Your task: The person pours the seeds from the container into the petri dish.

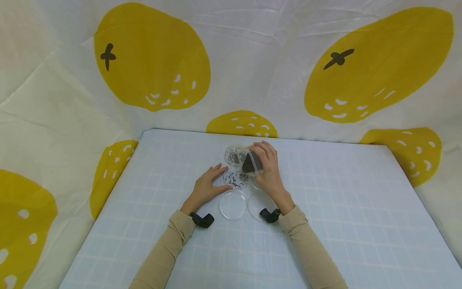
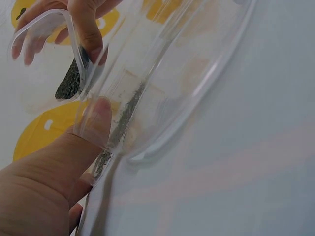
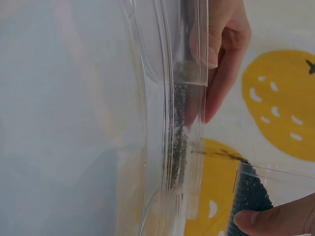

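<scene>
My right hand (image 1: pixel 268 170) grips a clear plastic tub (image 1: pixel 258 160) of dark granules (image 3: pixel 251 194), tipped to the left. In the right wrist view a thin stream of dark grains (image 3: pixel 221 155) runs from its lip toward a petri dish. That petri dish (image 1: pixel 236 178) has white and black bits in it and stands below and left of the tub. Thumb and fingers of my left hand (image 1: pixel 207 184) hold its left side; the left wrist view shows the thumb (image 2: pixel 101 120) against clear plastic walls. Just behind is another petri dish (image 1: pixel 232 155) with similar bits.
Nearer me lie two clear petri dishes, a left one (image 1: pixel 233 204) and a right one (image 1: pixel 255 202), the latter partly under my right wrist. Another clear dish (image 1: pixel 254 184) is mostly hidden by my right hand. A pale checked cloth (image 1: pixel 346 224) covers the table; a fruit-print curtain (image 1: pixel 252 60) hangs behind.
</scene>
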Available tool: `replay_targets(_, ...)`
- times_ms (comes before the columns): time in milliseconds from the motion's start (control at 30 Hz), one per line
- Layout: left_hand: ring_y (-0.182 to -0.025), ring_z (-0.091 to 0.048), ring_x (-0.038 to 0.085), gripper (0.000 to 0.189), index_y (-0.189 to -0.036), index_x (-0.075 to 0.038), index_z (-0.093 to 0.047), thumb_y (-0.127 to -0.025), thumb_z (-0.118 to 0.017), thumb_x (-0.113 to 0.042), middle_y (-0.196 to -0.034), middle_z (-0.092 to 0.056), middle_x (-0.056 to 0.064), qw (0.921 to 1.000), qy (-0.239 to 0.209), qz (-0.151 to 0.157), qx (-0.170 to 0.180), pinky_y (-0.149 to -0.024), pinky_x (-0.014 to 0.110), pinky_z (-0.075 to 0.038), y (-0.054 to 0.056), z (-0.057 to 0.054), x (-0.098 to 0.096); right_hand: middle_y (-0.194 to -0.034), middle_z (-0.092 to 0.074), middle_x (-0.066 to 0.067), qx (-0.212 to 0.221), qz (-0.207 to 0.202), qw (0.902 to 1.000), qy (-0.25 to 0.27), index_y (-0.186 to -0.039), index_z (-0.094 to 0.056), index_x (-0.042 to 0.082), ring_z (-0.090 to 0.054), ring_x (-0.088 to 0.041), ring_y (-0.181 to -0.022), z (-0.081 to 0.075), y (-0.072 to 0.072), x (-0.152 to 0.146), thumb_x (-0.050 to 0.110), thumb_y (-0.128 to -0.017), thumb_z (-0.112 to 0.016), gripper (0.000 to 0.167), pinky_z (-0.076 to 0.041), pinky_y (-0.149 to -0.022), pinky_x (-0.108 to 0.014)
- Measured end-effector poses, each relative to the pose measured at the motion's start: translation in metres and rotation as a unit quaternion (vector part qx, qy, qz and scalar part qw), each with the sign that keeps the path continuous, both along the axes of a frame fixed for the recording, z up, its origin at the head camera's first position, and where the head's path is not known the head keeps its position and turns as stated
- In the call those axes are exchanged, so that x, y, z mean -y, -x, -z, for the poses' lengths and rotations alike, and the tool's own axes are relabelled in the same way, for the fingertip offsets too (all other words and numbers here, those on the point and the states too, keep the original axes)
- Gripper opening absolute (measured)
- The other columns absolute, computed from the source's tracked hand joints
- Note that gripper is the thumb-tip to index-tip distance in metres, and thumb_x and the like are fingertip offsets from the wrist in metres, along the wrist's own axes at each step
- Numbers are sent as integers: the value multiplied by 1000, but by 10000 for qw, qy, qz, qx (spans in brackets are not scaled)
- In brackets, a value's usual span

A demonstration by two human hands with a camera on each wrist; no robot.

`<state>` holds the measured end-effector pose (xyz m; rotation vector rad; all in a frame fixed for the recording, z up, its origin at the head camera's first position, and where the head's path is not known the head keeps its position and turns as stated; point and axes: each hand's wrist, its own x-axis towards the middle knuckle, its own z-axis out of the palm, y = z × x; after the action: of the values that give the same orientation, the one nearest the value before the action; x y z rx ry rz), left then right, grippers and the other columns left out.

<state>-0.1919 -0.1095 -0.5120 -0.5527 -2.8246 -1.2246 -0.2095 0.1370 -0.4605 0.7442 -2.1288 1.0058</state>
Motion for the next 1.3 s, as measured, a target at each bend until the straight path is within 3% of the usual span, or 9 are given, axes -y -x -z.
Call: replay_targets(1300,-144,-29,40,75,-145,-26,-53,-79,-81,-47,-156,-38,6,9999,26,6,112,-113,62,-28,1,4,2,-139,-51,-16,37,-47,10000,4,-131,-58,8,-35,-42,-136,1,1,-1,-36,-49,-44,94,-27,-116,-50)
